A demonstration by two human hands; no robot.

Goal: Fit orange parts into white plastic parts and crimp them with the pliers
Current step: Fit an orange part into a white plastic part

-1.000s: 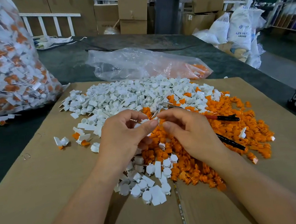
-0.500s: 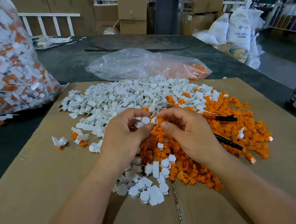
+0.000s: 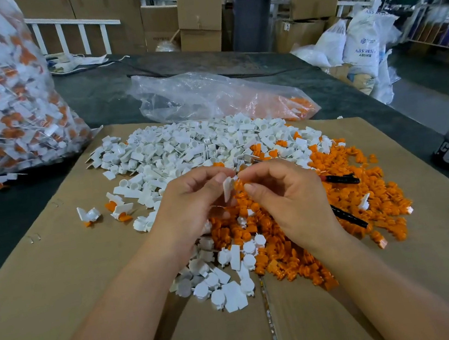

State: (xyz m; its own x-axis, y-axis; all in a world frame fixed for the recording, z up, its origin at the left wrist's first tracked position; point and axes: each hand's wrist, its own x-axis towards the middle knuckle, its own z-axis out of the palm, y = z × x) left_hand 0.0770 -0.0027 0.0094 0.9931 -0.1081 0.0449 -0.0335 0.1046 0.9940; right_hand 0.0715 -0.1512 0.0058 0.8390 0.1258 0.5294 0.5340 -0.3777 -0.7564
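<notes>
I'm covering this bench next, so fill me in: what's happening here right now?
A person is assembling small parts by hand over a cardboard sheet. The left hand pinches a white plastic part, and the right hand has its fingertips at it; whether they hold an orange part is hidden. The pliers lie untouched on the orange pile at right, with the white pile behind. A few fitted pieces lie at left.

White part [image 3: 228, 188]: standing on edge above the heaps, being pinched by the left hand [image 3: 191, 205].
White plastic parts [image 3: 186, 149]: lying heaped at far left, some spilling nearer.
Orange parts [image 3: 347, 176]: lying heaped at right, touching the white heap.
Pliers [image 3: 343, 180]: lying among the orange parts, black handles showing, head hidden.
</notes>
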